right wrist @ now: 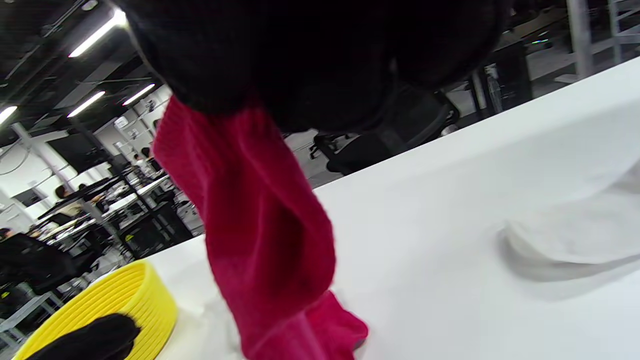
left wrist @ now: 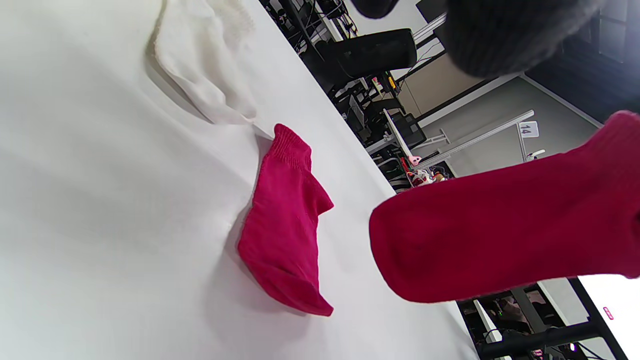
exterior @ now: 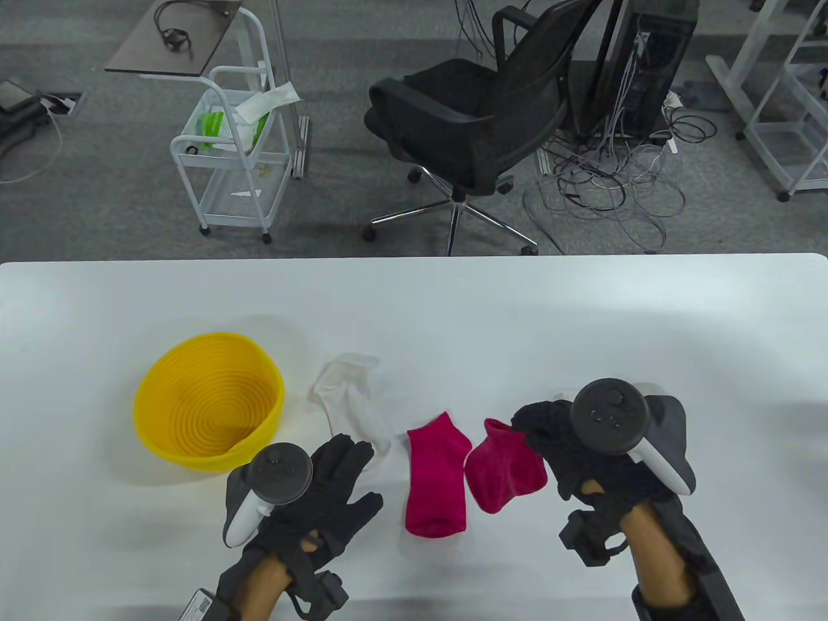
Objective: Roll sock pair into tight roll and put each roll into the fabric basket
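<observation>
One pink sock (exterior: 504, 469) beneath right fingers (exterior: 540, 424)

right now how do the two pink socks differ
The held pink sock hangs lifted, pinched at its cuff by the right hand; the flat pink sock lies on the table, untouched. The held one droops and looks bunched; the flat one is spread out. Both share the same pink knit and ankle cut.

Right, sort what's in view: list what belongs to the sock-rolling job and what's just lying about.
Job:
- held pink sock, in the right hand
- flat pink sock on the table
- white sock
- yellow basket
- left hand, open

Lying about:
- office chair
- white cart
- cable tangle
</observation>
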The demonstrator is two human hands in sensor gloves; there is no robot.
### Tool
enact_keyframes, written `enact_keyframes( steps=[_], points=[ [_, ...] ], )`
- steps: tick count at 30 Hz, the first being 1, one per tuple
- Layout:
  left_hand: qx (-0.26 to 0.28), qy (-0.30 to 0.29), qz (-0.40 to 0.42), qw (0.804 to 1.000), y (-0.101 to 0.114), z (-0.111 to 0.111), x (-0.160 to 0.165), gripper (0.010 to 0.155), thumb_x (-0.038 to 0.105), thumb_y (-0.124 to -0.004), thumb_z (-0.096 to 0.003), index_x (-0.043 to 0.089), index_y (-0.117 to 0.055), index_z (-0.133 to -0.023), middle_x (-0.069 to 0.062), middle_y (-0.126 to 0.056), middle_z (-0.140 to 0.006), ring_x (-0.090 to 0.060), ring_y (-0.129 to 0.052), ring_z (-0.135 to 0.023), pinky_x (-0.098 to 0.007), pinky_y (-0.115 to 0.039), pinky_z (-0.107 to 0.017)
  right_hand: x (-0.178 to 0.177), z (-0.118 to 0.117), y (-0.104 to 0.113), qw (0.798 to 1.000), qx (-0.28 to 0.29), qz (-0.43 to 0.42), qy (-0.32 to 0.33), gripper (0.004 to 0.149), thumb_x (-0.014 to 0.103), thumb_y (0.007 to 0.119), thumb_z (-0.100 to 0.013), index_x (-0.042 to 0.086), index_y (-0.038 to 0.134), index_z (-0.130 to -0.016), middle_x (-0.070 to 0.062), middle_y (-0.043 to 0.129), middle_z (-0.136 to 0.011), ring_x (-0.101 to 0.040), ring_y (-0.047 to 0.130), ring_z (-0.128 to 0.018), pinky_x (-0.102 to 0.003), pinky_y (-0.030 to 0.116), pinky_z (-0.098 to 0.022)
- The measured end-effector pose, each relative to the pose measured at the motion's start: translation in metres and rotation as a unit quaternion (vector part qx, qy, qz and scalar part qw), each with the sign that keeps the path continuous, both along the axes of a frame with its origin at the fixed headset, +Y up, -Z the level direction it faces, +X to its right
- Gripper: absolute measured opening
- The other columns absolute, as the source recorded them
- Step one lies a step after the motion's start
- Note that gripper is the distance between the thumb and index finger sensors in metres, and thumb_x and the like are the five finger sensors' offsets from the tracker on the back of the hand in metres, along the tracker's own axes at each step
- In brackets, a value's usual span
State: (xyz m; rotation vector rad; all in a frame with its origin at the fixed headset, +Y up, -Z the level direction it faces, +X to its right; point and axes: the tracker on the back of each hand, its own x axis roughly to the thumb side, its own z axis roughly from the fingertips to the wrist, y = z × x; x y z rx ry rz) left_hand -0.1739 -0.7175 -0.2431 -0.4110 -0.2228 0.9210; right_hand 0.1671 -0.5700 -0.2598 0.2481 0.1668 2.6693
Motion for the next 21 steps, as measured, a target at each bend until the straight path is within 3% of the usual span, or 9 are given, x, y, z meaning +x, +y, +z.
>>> enact_keyframes(
  steps=[11, 21],
  points=[
    [0.001, 0.009, 0.007, 1.0, 0.001, -0.001, -0.005, 0.08, 0.058, -0.072, -0.0396, 0.033, -0.037, -0.106, -0.002, -0.015, -0.115, -0.031, -0.012, -0.11, -0.056, -0.017, -0.074, -0.045, 0.009, -0.003, 0.991, -0.011, -0.017, 0.132, 0.038, 0.032, 0.083, -0.043, 0.041, 0.084, -0.079, 0.008, 0.091, -0.086, -0.016, 0.096, -0.069, -0.049, 0.075, -0.06],
    [-0.001, 0.007, 0.004, 1.0, 0.001, -0.001, -0.005, 0.08, 0.058, -0.072, -0.0396, 0.033, -0.037, -0.106, -0.002, -0.015, -0.115, -0.031, -0.013, -0.11, -0.056, -0.017, -0.074, -0.06, 0.0, -0.023, 0.989, -0.039, 0.023, 0.142, 0.038, 0.03, 0.083, -0.043, 0.043, 0.085, -0.078, 0.01, 0.09, -0.087, -0.016, 0.094, -0.072, -0.049, 0.073, -0.063]
  ],
)
